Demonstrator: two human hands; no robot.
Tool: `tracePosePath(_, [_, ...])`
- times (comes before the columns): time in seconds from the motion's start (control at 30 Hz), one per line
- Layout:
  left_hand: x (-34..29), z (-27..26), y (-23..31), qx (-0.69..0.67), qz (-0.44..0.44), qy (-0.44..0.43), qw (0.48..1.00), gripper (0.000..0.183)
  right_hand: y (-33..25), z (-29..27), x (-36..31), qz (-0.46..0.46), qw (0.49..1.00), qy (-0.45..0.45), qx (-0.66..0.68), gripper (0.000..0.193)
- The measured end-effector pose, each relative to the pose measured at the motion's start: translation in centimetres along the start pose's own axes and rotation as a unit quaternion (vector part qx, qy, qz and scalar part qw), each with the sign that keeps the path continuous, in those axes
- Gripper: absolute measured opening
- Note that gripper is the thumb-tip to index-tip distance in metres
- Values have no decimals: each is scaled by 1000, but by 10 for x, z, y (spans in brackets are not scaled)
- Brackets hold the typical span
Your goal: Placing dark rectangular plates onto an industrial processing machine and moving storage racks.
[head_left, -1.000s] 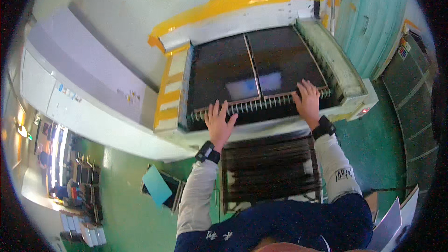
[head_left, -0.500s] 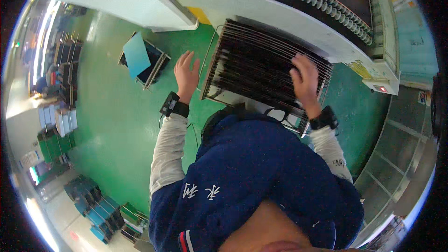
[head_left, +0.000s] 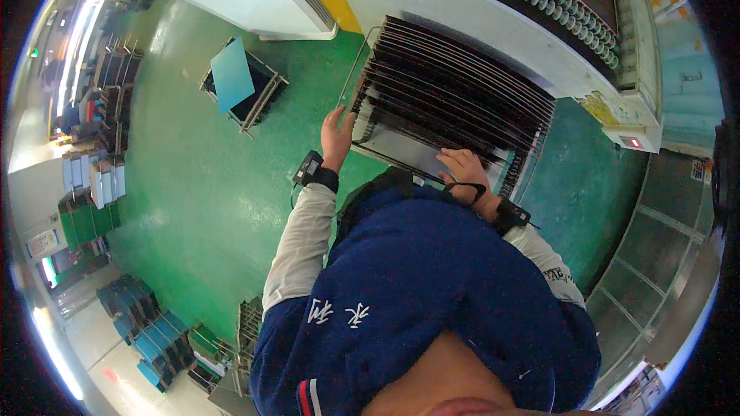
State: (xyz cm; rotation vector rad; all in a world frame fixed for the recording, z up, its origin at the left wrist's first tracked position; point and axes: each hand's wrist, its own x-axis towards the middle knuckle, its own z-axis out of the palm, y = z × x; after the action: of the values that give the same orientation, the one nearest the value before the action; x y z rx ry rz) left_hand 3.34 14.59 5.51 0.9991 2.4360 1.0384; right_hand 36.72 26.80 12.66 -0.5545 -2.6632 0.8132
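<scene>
A metal rack (head_left: 368,69) in front of me holds several thin dark panels (head_left: 455,81) standing side by side in its slots. At the rack's near left corner is my left hand (head_left: 337,139), its fingers apart and slightly bent, against or just beside the frame; contact is unclear. My right hand (head_left: 465,172) lies over the rack's near side with fingers stretched out, beside a pale flat surface (head_left: 408,152). Nothing shows in either hand. A thin black loop (head_left: 468,185) crosses by my right hand. Both wrists wear black bands with small boxes.
A pale machine with a row of white rollers (head_left: 532,0) stands beyond the rack. Left on the green floor (head_left: 185,192) is a small cart (head_left: 270,92) bearing a light-blue panel (head_left: 233,77). Further racks of panels (head_left: 158,339) stand far left; a grey framed structure (head_left: 647,262) is at right.
My right hand has moved from over the panels back toward me, to the near side. The left hand has moved right and slightly down to the rack's corner. The view has shifted slightly.
</scene>
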Motion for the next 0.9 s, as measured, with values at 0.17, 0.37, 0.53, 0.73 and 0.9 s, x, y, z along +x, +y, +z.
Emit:
tracePosePath(0.17, [0,7,5,-106,-24,-7,994,37,-13,4,-9,53,998,-4,-16,48])
tracePosePath(0.37, [-4,6,5,-172,-55,-36,983,38,-16,10,-17,105,994,12,-37,53])
tracePosePath(0.53, [-7,-1,15,-141,-50,-30,988,37,-21,9,-18,125,991,-2,-48,51])
tracePosePath(0.73, [-11,1,14,-149,-66,-38,986,38,-8,24,-29,159,985,12,-63,36])
tracePosePath(0.9, [-22,1,-3,-141,-86,-50,985,42,10,32,-34,170,965,-119,-161,17])
